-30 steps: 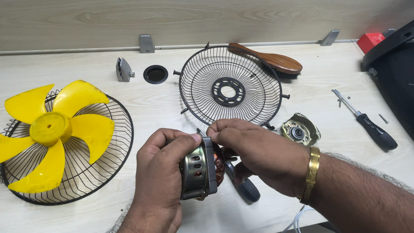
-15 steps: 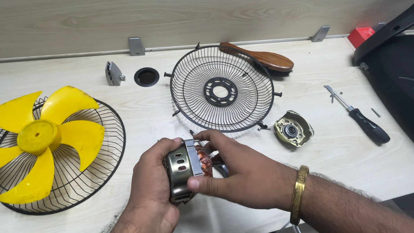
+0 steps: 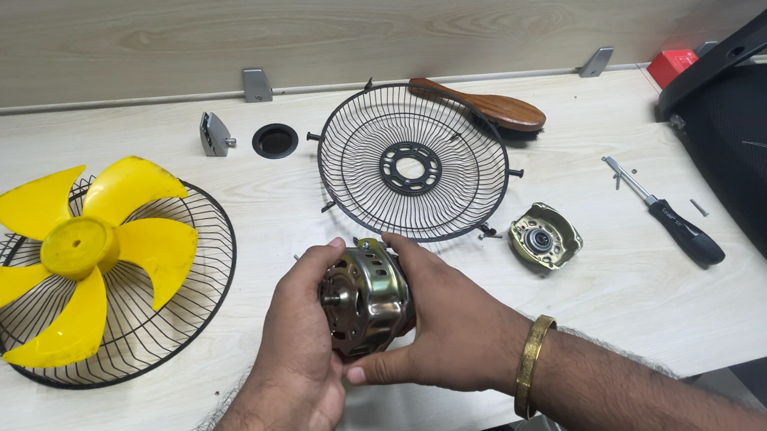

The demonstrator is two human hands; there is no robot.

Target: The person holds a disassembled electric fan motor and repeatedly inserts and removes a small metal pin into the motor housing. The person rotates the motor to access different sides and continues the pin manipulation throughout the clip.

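Here, both hands close around a metal fan motor (image 3: pixel 367 295) held just above the near edge of the pale wooden table (image 3: pixel 596 317). The left hand (image 3: pixel 306 338) wraps the motor's left side, fingers curled over its top. The right hand (image 3: pixel 448 321), with a gold bangle (image 3: pixel 532 364) on its wrist, cups the right side, thumb pressed under the housing.

Toward the left edge lies a black wire fan guard (image 3: pixel 135 334) with a yellow fan blade (image 3: pixel 82 256) resting in it. A second black wire guard (image 3: pixel 413 162) sits just beyond the hands, towards the far edge, with a wooden-backed brush (image 3: pixel 485 105) touching its far rim. A round motor end cover (image 3: pixel 545 238) lies just right of that guard. A black-handled screwdriver (image 3: pixel 670 213) lies nearer the right edge, by a black chair (image 3: pixel 757 146).
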